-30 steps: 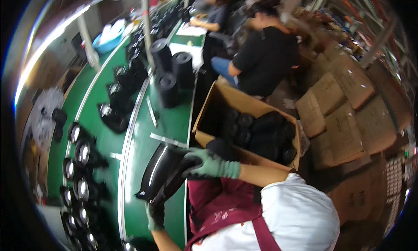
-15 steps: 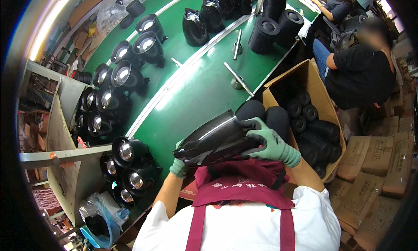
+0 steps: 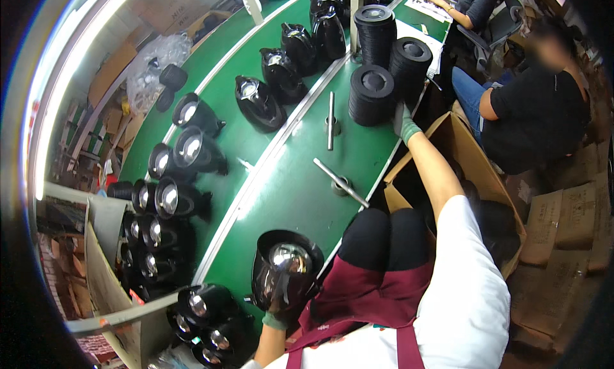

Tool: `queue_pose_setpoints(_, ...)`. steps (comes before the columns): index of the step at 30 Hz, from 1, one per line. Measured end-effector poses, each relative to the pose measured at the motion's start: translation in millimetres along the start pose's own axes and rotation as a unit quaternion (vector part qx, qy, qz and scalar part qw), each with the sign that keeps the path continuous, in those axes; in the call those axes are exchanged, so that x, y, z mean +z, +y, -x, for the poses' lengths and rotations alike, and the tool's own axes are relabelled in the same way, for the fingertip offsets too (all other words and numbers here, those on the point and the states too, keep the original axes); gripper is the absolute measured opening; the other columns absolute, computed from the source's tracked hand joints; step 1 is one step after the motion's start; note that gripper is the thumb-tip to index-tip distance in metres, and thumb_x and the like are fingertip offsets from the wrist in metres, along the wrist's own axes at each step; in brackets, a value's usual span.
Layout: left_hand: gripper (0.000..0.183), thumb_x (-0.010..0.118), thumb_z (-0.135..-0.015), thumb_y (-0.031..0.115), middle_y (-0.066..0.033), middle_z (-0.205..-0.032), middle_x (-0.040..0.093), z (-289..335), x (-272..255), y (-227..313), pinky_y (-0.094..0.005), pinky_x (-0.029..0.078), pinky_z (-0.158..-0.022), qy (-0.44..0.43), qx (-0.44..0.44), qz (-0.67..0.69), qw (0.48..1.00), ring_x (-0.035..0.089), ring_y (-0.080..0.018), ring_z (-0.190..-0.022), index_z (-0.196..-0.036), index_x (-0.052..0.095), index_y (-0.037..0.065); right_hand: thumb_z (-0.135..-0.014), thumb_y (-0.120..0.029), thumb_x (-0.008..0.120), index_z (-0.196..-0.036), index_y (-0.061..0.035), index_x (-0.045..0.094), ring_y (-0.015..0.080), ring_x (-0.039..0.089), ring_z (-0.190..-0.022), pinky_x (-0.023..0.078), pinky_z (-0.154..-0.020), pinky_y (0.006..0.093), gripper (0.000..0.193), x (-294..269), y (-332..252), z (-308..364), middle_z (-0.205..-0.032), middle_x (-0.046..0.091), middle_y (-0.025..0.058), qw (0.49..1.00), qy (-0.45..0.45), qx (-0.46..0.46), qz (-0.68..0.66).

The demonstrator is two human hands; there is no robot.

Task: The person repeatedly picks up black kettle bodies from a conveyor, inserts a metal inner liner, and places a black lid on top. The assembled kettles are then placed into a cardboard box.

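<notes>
My left hand (image 3: 275,320), in a green glove, grips a glossy black jug (image 3: 285,286) low on its body. Its wide round opening is turned up, and a silvery mirrored liner shows inside. My right arm is stretched far forward. The gloved right hand (image 3: 407,123) is at the near right side of a stack of black ridged round discs (image 3: 372,95); its fingers are dark against the stack and partly hidden, so their grip is unclear. Two more disc stacks, one at the back (image 3: 375,33) and one at the right (image 3: 409,62), stand close by.
Several upright black jugs (image 3: 259,103) line the green table (image 3: 256,206). Open-ended jugs with silvery insides (image 3: 195,148) lie at left. Two metal rods on posts (image 3: 330,121) stand mid-table. A cardboard box (image 3: 454,139) is at right, near a seated person (image 3: 531,113) and stacked cartons (image 3: 543,228).
The jug has gone from both hands to my left hand alone, lower and leftward, its opening now up. My right hand has let go of it and reached forward to the disc stacks. The view has shifted.
</notes>
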State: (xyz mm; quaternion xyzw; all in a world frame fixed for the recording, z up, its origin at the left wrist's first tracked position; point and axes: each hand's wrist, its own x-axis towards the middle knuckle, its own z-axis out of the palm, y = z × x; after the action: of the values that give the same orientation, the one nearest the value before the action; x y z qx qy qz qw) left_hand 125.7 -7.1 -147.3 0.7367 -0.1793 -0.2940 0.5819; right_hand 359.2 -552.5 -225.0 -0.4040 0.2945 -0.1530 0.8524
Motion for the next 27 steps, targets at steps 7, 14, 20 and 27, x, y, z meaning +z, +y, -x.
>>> queue_pose_setpoints(7,0.062,0.043,-0.096,0.052,-0.0107,-0.143,0.046,-21.0,25.7,28.8,-0.0427,0.031,-0.111,-0.028,-0.058,0.631,0.773,0.043,-0.0272,-0.131,-0.144,0.039,0.013,-0.099,-0.028,0.046,-0.131,-0.0032,0.051,0.0212,0.052,-0.117,0.040,-0.101,0.0312,0.041,-90.6,60.1,-13.9,-0.130,0.056,0.0081,0.975,0.094,-0.195,0.042)
queue_pose_setpoints(14,0.061,0.044,-0.096,0.049,-0.0108,-0.143,0.046,-57.6,36.0,1.0,-0.0430,0.032,-0.111,0.062,-0.113,0.514,0.848,0.043,-0.0273,-0.131,-0.144,0.039,0.013,-0.088,-0.009,0.067,-0.115,-0.0032,0.065,0.0205,0.059,-0.111,0.046,-0.095,0.0336,0.028,-298.9,61.4,228.4,-0.120,0.064,0.0092,0.832,0.300,-0.254,0.392)
queue_pose_setpoints(20,0.059,0.044,-0.095,0.047,-0.0110,-0.143,0.046,-77.2,39.2,2.8,-0.0433,0.033,-0.110,0.046,-0.149,0.427,0.891,0.044,-0.0275,-0.130,-0.144,0.039,0.012,-0.083,-0.040,0.066,-0.123,-0.0173,0.059,0.0341,0.048,-0.120,0.039,-0.101,0.0455,0.046,-355.7,-6.8,330.6,-0.127,0.055,0.0119,0.551,0.175,0.007,0.816)
queue_pose_setpoints(27,0.058,0.045,-0.095,0.044,-0.0111,-0.143,0.046,-93.8,90.6,9.7,-0.0436,0.034,-0.110,-0.028,-0.178,0.374,0.910,0.044,-0.0277,-0.130,-0.144,0.039,0.012,-0.098,-0.036,0.050,-0.134,-0.0071,0.053,0.0274,0.050,-0.124,0.040,-0.104,0.0380,0.047,-468.8,-109.4,361.1,-0.136,0.052,0.0112,0.864,0.238,0.210,0.391)
